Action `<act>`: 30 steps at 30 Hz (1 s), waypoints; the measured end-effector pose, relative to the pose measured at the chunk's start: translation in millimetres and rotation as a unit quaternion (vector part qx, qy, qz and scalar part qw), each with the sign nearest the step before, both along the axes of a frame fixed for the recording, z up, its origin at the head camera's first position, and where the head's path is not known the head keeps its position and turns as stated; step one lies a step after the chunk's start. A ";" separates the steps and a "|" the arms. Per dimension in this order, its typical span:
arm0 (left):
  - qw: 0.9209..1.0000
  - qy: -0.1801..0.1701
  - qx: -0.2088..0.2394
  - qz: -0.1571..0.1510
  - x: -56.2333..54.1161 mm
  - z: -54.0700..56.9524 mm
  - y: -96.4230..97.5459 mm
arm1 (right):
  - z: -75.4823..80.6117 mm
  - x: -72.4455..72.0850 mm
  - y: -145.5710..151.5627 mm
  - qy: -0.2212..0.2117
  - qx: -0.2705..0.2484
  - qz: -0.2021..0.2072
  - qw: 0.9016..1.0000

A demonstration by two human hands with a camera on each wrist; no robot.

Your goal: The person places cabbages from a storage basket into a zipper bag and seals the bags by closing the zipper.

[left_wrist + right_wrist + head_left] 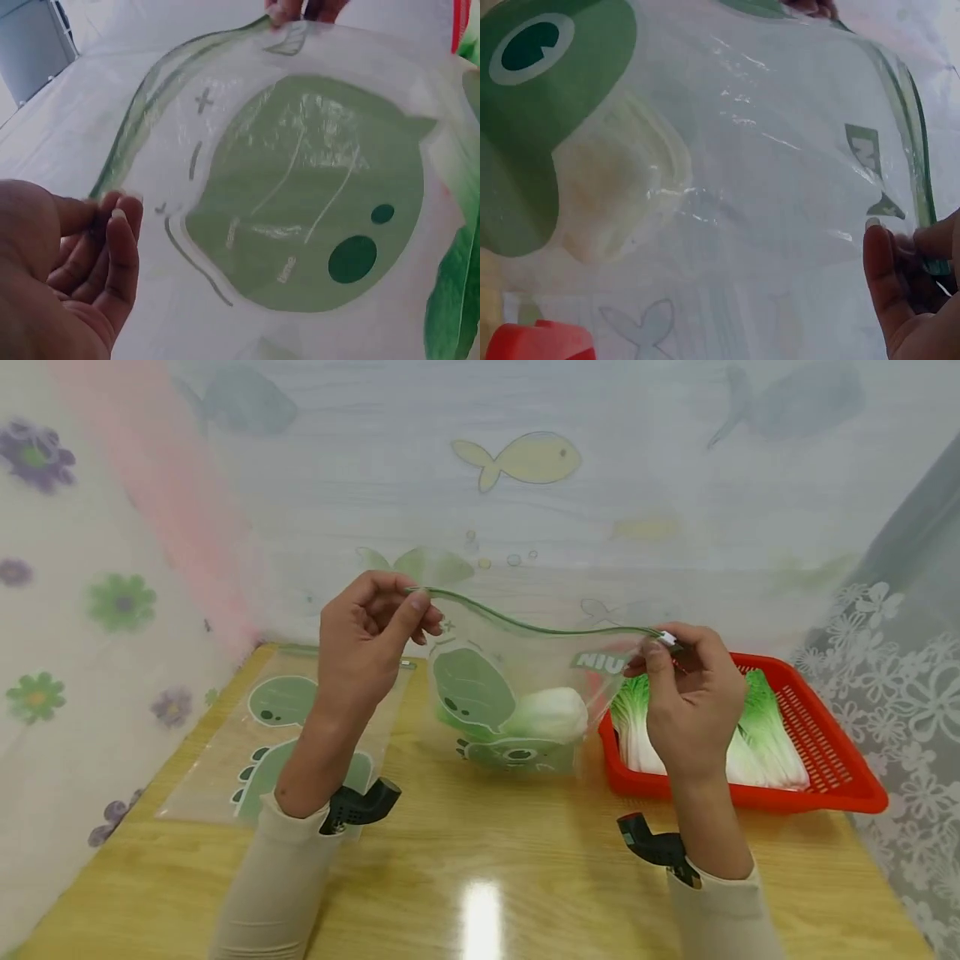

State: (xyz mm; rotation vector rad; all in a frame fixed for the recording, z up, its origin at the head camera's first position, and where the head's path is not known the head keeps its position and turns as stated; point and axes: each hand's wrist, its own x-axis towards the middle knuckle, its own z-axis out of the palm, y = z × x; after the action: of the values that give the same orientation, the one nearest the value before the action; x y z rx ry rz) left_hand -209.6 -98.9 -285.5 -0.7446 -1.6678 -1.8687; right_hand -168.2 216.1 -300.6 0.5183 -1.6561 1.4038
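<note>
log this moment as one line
left grip: pinches zip bag top edge | right grip: pinches slider end | inside bag: cabbage | red basket: more cabbage | second bag: flat on table

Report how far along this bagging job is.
Looks done: one cabbage sits inside the printed bag. In hand: the left hand pinches one end of the bag's green top strip, the right hand the other, by the white slider; sealing is unclear. Remaining, probably: the cabbages in the red basket, with a second bag lying flat.
</note>
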 end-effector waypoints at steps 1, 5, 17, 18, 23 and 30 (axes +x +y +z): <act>1.000 -0.008 0.001 0.001 0.3 0.8 0.7 | 0.8 0.5 0.7 -0.003 0.010 0.003 1.000; 0.997 -0.078 -0.010 0.015 2.9 3.0 1.3 | 3.6 7.5 1.3 0.003 0.070 0.067 0.995; 0.968 -0.228 -0.081 -0.059 23.2 9.5 20.9 | 14.8 42.3 -16.9 0.057 0.272 0.080 0.957; 0.967 -0.233 -0.083 -0.066 23.9 9.2 22.1 | 14.7 42.8 -16.7 0.058 0.268 0.062 0.960; 0.955 -0.254 -0.123 -0.092 29.8 9.4 24.7 | 12.9 42.9 -14.9 0.054 0.246 -0.002 0.968; 0.932 -0.273 -0.187 -0.152 47.0 16.8 24.8 | 16.0 44.0 -17.7 0.044 0.226 0.014 0.973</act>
State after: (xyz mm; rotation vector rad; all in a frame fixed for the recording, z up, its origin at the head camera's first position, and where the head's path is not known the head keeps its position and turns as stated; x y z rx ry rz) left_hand -162.6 -74.1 -268.7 -0.6969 -2.4268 -2.1299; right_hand -124.2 198.4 -284.6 0.8499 -1.9062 1.0022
